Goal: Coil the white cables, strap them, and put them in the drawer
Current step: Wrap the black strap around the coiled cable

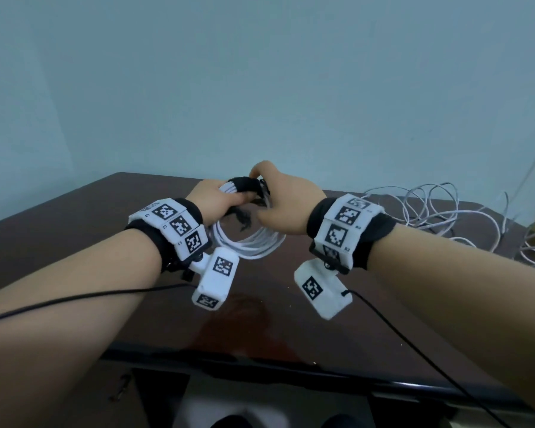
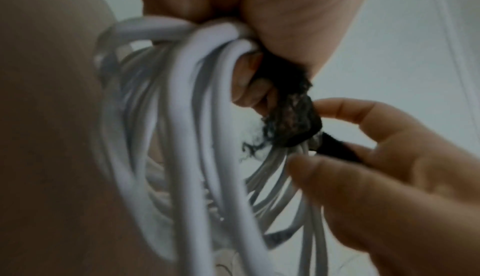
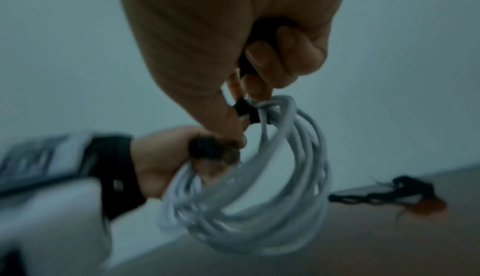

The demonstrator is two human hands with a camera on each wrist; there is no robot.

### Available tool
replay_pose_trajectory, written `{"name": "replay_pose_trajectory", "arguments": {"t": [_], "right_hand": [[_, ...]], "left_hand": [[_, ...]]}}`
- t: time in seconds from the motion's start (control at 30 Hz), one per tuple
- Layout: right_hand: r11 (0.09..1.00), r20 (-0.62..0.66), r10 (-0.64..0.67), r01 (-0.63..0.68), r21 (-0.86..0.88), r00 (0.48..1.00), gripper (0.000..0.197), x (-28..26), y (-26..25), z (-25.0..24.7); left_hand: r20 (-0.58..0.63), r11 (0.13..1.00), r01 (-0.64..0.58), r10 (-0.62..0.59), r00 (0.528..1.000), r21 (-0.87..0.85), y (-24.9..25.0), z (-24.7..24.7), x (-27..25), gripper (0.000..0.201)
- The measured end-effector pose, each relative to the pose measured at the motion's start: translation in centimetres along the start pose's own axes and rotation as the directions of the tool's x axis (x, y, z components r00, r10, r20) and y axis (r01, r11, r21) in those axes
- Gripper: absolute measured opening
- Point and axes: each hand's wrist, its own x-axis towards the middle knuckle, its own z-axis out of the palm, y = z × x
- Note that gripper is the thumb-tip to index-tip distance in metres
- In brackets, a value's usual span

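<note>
A coiled white cable point(image 1: 250, 244) point(image 2: 187, 128) point(image 3: 280, 198) hangs above the dark wooden table point(image 1: 74, 217), held up between both hands. My left hand point(image 1: 217, 199) point(image 2: 262, 40) grips the top of the coil, where a black frayed strap point(image 1: 244, 184) point(image 2: 291, 120) point(image 3: 207, 147) wraps the strands. My right hand point(image 1: 275, 199) point(image 3: 257, 62) point(image 2: 363, 157) pinches the strap's free end beside the coil. The drawer is not clearly visible.
A loose tangle of white cable point(image 1: 445, 211) lies on the table at the right. Another black strap point(image 3: 389, 196) lies on the tabletop. Black leads point(image 1: 74, 298) run from the wrist cameras. The table's front edge point(image 1: 260, 362) is near me; a pale wall stands behind.
</note>
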Motion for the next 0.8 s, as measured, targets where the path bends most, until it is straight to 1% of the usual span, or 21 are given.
{"name": "replay_pose_trajectory", "arguments": {"t": [0.07,0.13,0.2,0.23,0.3,0.37,0.4,0.5,0.53,0.57,0.63,0.67,0.73,0.8], "right_hand": [[0.995,-0.045,-0.047,0.043,-0.091,0.998,0.051,-0.4,-0.2,0.5],[0.990,-0.071,-0.076,0.067,-0.122,0.995,0.050,-0.7,-0.4,0.8],[0.993,-0.065,-0.062,0.055,-0.106,0.996,0.049,-0.7,-0.5,1.0],[0.996,-0.056,-0.044,0.039,-0.086,0.997,0.051,-0.7,-0.6,0.9],[1.000,-0.060,-0.005,0.004,-0.030,0.998,0.051,-0.5,-0.8,0.8],[0.998,-0.092,0.024,-0.018,0.060,0.996,0.043,-0.4,-0.9,0.7],[0.993,-0.100,0.037,-0.025,0.115,0.994,0.037,-0.2,-0.8,0.7],[0.952,-0.090,0.090,-0.059,0.300,0.992,0.016,0.2,-0.7,0.8],[0.920,-0.092,0.119,-0.075,0.385,0.989,0.010,0.3,-0.6,0.8],[0.869,-0.090,0.152,-0.090,0.487,0.984,0.008,0.4,-0.4,0.9],[0.744,-0.055,0.180,-0.100,0.661,0.982,0.011,0.3,-0.3,1.0],[0.699,-0.025,0.180,-0.110,0.706,0.983,0.010,0.3,-0.2,1.1],[0.602,0.034,0.206,-0.154,0.783,0.978,0.011,0.4,-0.1,1.0],[0.425,0.106,0.267,-0.216,0.879,0.958,0.017,0.8,0.2,0.8]], "left_hand": [[0.044,0.975,0.122,-0.116,0.992,-0.185,0.1,-0.1,-0.1,0.015],[0.163,0.895,0.260,-0.214,0.963,-0.361,0.5,-0.1,-0.1,0.018],[0.290,0.821,0.383,-0.277,0.916,-0.423,0.9,-0.1,-0.3,0.027],[0.333,0.803,0.415,-0.287,0.898,-0.428,1.0,-0.1,-0.4,0.029],[0.375,0.763,0.429,-0.263,0.889,-0.483,1.2,-0.1,-0.6,0.029],[0.379,0.724,0.404,-0.210,0.901,-0.559,1.3,-0.1,-0.6,0.028],[0.385,0.715,0.403,-0.200,0.901,-0.571,1.3,-0.1,-0.7,0.027],[0.407,0.740,0.433,-0.234,0.883,-0.515,1.1,-0.1,-0.4,0.025],[0.413,0.750,0.443,-0.247,0.877,-0.491,1.0,-0.2,-0.2,0.025],[0.421,0.756,0.452,-0.257,0.870,-0.474,1.0,-0.2,-0.1,0.024],[0.438,0.744,0.470,-0.264,0.859,-0.475,1.1,-0.4,0.0,0.020],[0.442,0.737,0.474,-0.262,0.858,-0.482,1.1,-0.4,0.0,0.017],[0.417,0.751,0.461,-0.270,0.868,-0.473,1.0,-0.4,-0.1,0.016],[0.395,0.777,0.443,-0.272,0.877,-0.448,0.7,-0.3,0.0,0.020]]}}
